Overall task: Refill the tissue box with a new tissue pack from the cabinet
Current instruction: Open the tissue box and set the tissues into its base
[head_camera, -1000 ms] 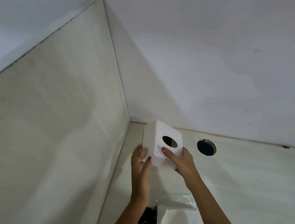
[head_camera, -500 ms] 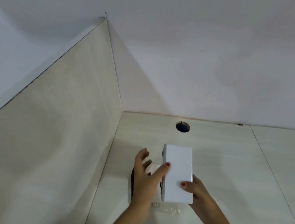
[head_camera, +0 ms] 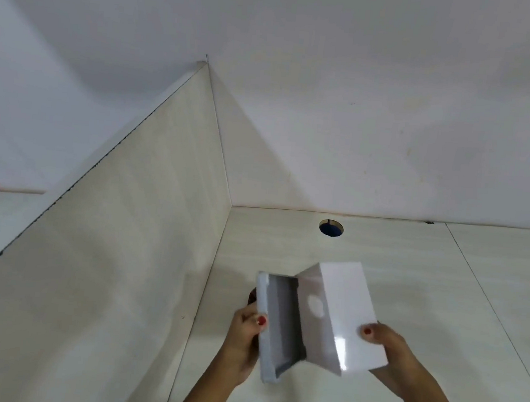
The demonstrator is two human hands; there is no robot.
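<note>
I hold a white plastic tissue box in two parts in front of the tiled wall, low and right of centre. My left hand (head_camera: 245, 343) grips the grey-white tray-like base (head_camera: 273, 326) at its left edge. My right hand (head_camera: 386, 355) grips the glossy white cover (head_camera: 340, 316), which has a round hole in one face. The cover is swung away from the base, so the box gapes open; the two parts still meet along one edge. The inside looks empty. No tissue pack is in view.
Pale tiles cover the wall ahead (head_camera: 441, 296) and the side wall on the left (head_camera: 107, 267), meeting in a corner. A round hole with something blue inside (head_camera: 331, 228) sits in the tile above the box. A white ceiling (head_camera: 330, 94) spans the top.
The box came down off the wall and was turned over. It was closed half a second ago; now the cover is swung away from the base.
</note>
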